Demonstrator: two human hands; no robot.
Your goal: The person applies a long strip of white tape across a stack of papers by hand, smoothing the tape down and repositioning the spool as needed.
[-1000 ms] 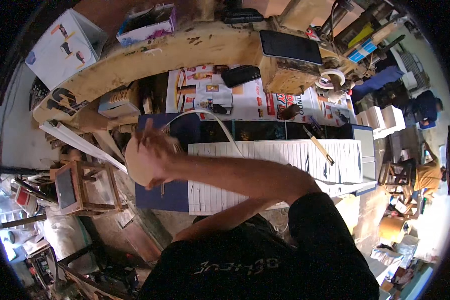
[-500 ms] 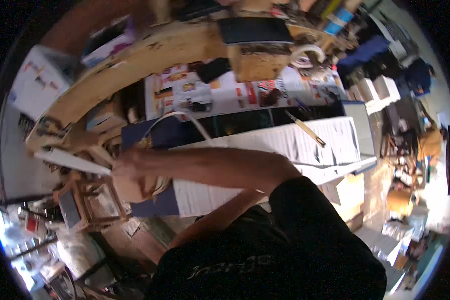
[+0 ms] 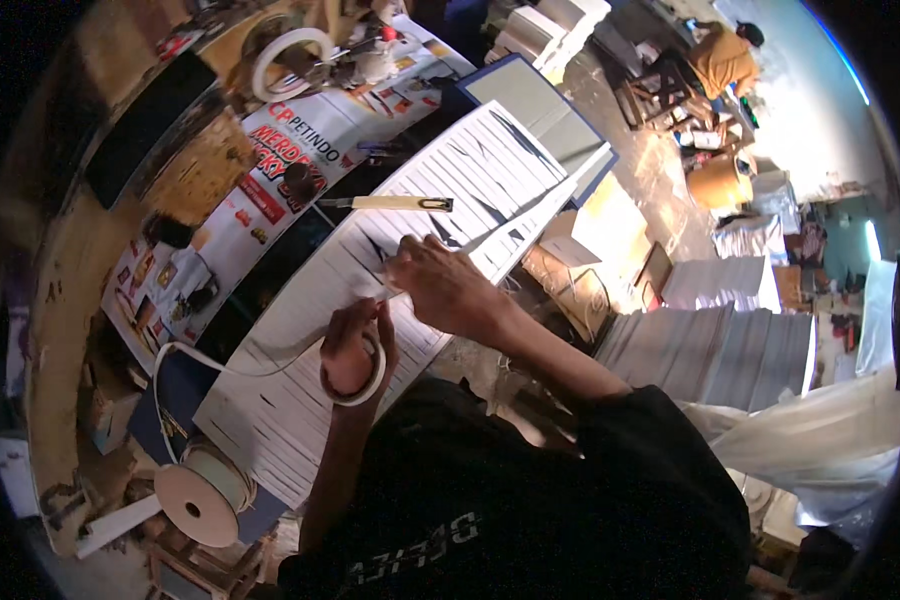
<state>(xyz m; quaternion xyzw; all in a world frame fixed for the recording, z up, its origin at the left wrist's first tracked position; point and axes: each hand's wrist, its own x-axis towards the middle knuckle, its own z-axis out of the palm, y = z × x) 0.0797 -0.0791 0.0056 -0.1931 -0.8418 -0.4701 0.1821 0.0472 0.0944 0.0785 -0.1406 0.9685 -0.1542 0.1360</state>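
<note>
My left hand (image 3: pixel 348 348) is over a long row of packed white paper blocks (image 3: pixel 295 425), with a pale ring like a tape roll (image 3: pixel 378 372) around it. A thin white cord (image 3: pixel 210 368) loops from a cardboard spool (image 3: pixel 198 505) to this hand, whose fingers look closed on it. Just beyond, my right hand (image 3: pixel 448 288) hovers above the row with fingers curled. Something pale and blurred lies between both hands; I cannot make it out. A wooden-handled tool (image 3: pixel 402 203) lies across the row's far side.
A printed banner sheet (image 3: pixel 270 165) covers the workbench behind the row. A white ring (image 3: pixel 290 62) and a dark-topped wooden block (image 3: pixel 185 150) stand there. Tall paper stacks (image 3: pixel 705 350) are at right. A person in brown (image 3: pixel 722 62) is farther off.
My view has turned, so the row now slants up to the right. My right hand has left the spool at the left and come over the row beside my left hand, now visible.
</note>
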